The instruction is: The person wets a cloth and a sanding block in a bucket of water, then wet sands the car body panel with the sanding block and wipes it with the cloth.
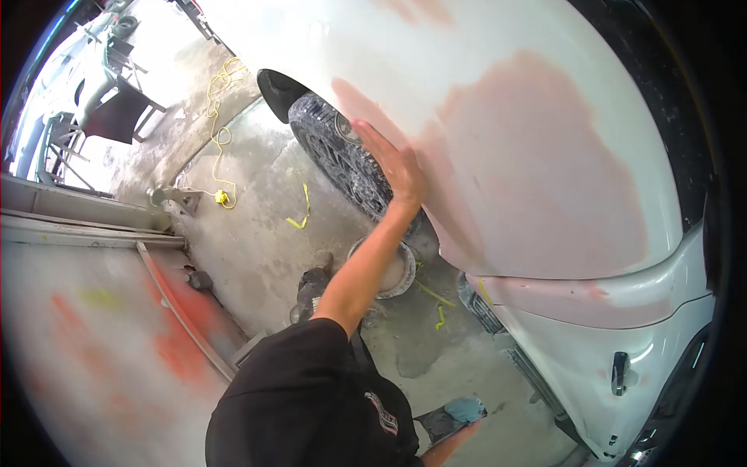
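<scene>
My left hand (393,165) lies flat on the edge of the white car's fender (373,109), above the wheel arch, with its fingers stretched out and together. Dull pinkish patches (545,163) cover part of the white body panel beside it. Just beyond the hand is the dusty wheel (342,156). Low in the view, my right hand (476,426) shows only in part, at the end of the forearm. It seems to grip a blue cloth-like piece (464,409); its fingers are mostly hidden.
A round bucket (401,272) stands on the concrete floor by the wheel, partly behind my left arm. Yellow tape scraps (303,206) and a yellow cord (218,144) lie about. A paint-marked panel (117,327) is at left, a dark chair (117,109) farther back.
</scene>
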`<control>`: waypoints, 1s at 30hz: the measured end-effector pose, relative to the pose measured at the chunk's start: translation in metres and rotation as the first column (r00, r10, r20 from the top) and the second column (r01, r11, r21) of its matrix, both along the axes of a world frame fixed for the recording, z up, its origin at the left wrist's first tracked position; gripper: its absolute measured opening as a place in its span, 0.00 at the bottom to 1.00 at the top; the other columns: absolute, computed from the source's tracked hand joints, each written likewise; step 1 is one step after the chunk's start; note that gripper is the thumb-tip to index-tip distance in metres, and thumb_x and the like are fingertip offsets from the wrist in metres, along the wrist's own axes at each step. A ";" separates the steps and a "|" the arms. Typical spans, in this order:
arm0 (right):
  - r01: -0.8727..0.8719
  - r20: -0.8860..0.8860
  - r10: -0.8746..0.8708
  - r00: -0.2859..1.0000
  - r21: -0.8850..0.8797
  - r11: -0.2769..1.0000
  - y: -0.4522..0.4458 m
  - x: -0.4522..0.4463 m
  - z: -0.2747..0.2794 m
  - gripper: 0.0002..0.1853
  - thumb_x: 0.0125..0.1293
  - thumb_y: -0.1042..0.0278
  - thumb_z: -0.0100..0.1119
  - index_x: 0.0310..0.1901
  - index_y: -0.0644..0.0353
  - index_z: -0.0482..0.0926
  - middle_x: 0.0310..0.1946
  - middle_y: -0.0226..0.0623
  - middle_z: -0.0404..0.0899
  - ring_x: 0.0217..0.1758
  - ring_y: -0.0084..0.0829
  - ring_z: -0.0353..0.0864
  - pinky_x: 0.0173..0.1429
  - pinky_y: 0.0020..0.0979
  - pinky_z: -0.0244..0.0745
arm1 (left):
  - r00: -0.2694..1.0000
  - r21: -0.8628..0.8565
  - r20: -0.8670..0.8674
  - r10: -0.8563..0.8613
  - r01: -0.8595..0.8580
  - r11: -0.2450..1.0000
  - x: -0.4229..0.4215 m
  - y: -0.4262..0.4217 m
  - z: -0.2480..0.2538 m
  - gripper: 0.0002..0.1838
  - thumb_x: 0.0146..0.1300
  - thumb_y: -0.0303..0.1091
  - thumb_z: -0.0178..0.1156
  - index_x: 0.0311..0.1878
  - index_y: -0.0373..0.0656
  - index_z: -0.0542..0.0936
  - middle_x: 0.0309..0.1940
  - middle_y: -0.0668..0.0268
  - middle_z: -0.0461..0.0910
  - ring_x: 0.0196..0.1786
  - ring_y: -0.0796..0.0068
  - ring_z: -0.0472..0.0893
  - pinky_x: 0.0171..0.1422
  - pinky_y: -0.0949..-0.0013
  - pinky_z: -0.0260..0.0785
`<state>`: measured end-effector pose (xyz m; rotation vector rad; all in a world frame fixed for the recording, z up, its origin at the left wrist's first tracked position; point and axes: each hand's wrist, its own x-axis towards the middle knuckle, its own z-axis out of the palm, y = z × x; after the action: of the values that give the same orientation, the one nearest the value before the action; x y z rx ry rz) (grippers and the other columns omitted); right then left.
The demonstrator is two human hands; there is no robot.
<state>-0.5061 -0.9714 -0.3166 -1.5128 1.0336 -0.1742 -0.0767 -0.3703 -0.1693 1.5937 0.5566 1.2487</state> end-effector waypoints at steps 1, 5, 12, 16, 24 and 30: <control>0.000 -0.006 0.000 1.000 -0.002 1.000 -0.003 -0.001 0.000 0.31 0.77 0.41 0.53 0.67 0.60 0.79 0.62 0.38 0.81 0.65 0.38 0.80 0.71 0.41 0.73 | 1.000 0.021 0.005 -0.004 0.004 1.000 -0.003 -0.017 -0.006 0.56 0.77 0.73 0.34 0.85 0.32 0.32 0.87 0.41 0.25 0.88 0.42 0.26 0.86 0.36 0.17; 0.004 -0.026 -0.004 1.000 0.000 1.000 -0.009 -0.006 0.002 0.32 0.77 0.41 0.53 0.68 0.60 0.78 0.63 0.38 0.81 0.65 0.38 0.79 0.72 0.41 0.72 | 0.999 0.051 -0.016 -0.039 0.040 0.998 -0.018 -0.078 -0.040 0.56 0.78 0.72 0.34 0.85 0.32 0.30 0.86 0.40 0.24 0.88 0.40 0.26 0.85 0.33 0.17; 0.054 -0.060 -0.052 0.997 0.032 0.998 -0.005 -0.029 -0.003 0.32 0.77 0.41 0.52 0.69 0.60 0.77 0.64 0.38 0.81 0.66 0.38 0.79 0.73 0.41 0.71 | 0.999 0.013 0.007 -0.037 0.037 0.999 0.012 0.056 0.003 0.48 0.83 0.62 0.31 0.84 0.29 0.31 0.86 0.40 0.23 0.88 0.42 0.23 0.88 0.41 0.18; 0.101 -0.059 -0.097 0.994 0.068 0.993 0.003 -0.052 -0.009 0.33 0.77 0.40 0.52 0.70 0.60 0.77 0.65 0.38 0.80 0.67 0.38 0.78 0.73 0.40 0.71 | 0.993 -0.108 -0.113 -0.015 0.002 0.994 0.030 0.175 0.026 0.47 0.84 0.62 0.28 0.84 0.28 0.33 0.87 0.43 0.25 0.89 0.49 0.25 0.90 0.51 0.21; 0.117 0.012 -0.132 0.991 0.394 0.912 0.082 -0.013 -0.044 0.34 0.77 0.39 0.53 0.72 0.59 0.76 0.66 0.37 0.80 0.68 0.38 0.78 0.74 0.40 0.70 | 0.943 -0.160 -0.252 -0.215 0.178 0.971 -0.027 -0.104 -0.014 0.52 0.83 0.62 0.37 0.82 0.28 0.24 0.83 0.39 0.13 0.87 0.43 0.19 0.89 0.45 0.16; 0.059 0.126 -0.158 0.979 0.567 0.821 0.236 0.071 -0.039 0.33 0.77 0.40 0.52 0.72 0.57 0.76 0.67 0.36 0.78 0.71 0.38 0.74 0.78 0.38 0.64 | -0.209 -0.124 -0.714 -0.668 0.977 -0.173 -0.198 -0.198 -0.048 0.57 0.73 0.59 0.61 0.86 0.37 0.38 0.86 0.39 0.34 0.88 0.38 0.35 0.86 0.31 0.33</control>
<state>-0.4354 -0.7353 -0.3561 -0.8840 0.9294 -0.0641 -0.2746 -0.5678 -0.2173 2.0697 -0.8314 -0.4947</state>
